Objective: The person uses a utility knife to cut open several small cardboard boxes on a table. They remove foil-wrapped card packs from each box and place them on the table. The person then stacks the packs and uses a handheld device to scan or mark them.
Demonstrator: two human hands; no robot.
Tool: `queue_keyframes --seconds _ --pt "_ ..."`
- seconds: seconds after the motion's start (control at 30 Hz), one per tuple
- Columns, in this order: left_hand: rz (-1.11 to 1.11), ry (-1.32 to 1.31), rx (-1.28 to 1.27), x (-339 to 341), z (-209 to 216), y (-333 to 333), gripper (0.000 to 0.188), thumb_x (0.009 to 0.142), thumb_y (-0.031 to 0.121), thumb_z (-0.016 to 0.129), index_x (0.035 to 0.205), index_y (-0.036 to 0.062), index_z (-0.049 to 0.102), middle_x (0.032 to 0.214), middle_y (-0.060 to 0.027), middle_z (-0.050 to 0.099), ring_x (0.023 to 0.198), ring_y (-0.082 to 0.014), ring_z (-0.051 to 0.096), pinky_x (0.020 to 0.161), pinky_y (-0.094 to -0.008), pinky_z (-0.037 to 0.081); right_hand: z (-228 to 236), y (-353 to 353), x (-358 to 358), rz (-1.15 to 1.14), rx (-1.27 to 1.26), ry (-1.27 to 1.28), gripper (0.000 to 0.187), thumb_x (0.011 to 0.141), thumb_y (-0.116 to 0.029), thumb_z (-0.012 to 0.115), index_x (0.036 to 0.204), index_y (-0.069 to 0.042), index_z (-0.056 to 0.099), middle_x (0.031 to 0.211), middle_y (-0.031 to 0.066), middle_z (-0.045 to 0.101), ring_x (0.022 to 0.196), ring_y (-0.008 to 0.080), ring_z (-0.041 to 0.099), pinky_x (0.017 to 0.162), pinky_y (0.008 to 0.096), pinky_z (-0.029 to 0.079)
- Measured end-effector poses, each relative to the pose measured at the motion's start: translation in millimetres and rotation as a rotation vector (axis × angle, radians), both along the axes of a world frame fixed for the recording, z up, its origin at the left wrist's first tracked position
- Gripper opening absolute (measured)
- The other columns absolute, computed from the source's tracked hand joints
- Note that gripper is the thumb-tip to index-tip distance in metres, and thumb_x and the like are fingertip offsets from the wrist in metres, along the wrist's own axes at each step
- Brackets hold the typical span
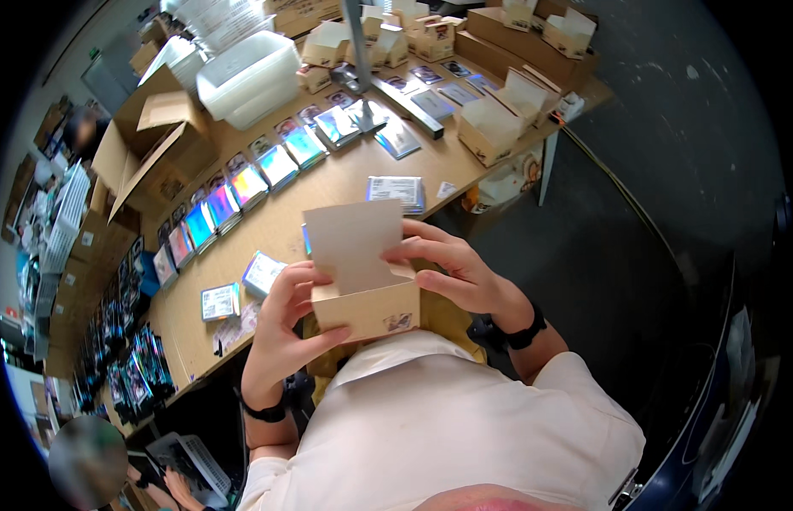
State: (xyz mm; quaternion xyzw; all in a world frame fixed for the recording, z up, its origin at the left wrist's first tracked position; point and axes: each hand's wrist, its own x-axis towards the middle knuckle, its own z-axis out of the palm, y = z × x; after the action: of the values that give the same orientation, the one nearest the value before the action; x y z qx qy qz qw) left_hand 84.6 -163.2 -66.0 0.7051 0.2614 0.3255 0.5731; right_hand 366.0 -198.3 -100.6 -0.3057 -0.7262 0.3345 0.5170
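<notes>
A small cream cardboard box (367,312) with a little picture on its front is held close before my chest. Its tall lid flap (356,243) stands raised. My left hand (287,328) grips the box's left side, thumb across the front and fingers behind. At the right, my right hand (456,266) has its fingertips on the lid's edge and the side flap, with the thumb by the box's upper right corner. What lies inside the box cannot be seen. Just beyond it, a stack of packs with white labels (396,191) rests on the table.
Rows of shiny card stacks (247,184) line the wooden table (316,170). A metal post (354,43), translucent tubs (250,77) and several open cream boxes (490,128) stand farther off. Dark packs (141,368) are piled at left. Another person's hand (179,485) is at lower left.
</notes>
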Motion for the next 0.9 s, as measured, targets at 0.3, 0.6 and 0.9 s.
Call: queue_keyframes --seconds 0.3,0.6,0.9 --pt "0.289 -0.171 -0.174 8.9 14.7 41.2 0.063 0.067 -0.009 0.066 0.125 0.0063 0.044 0.113 -0.0058 0.053 0.112 -0.0171 0.054 0.096 -0.0297 0.044 -57.0 64.8 141.3 -1.254 0.024 -0.125 0.104 0.071 -0.021 0.086 0.148 0.001 0.019 0.130 0.0188 0.044 0.118 0.0300 0.045 0.105 0.0439 0.036" --pt "0.325 -0.033 -0.033 42.7 72.6 195.7 0.058 0.075 -0.010 0.066 0.124 0.0092 0.042 0.113 -0.0037 0.052 0.102 -0.0122 0.057 0.083 -0.0231 0.050 -73.0 103.3 160.8 -1.230 -0.103 0.009 0.108 0.069 -0.004 0.084 0.151 0.001 0.014 0.124 0.0158 0.046 0.112 0.0261 0.051 0.101 0.0378 0.041" --pt "0.294 -0.047 -0.313 67.6 101.0 262.9 0.058 0.079 -0.005 0.074 0.126 0.0071 0.042 0.123 -0.0074 0.045 0.111 -0.0163 0.054 0.087 -0.0287 0.053 26.6 117.3 128.7 -0.906 -0.073 -0.065 0.090 0.068 0.004 0.081 0.142 -0.002 0.031 0.134 0.0154 0.040 0.123 0.0292 0.048 0.102 0.0413 0.042"
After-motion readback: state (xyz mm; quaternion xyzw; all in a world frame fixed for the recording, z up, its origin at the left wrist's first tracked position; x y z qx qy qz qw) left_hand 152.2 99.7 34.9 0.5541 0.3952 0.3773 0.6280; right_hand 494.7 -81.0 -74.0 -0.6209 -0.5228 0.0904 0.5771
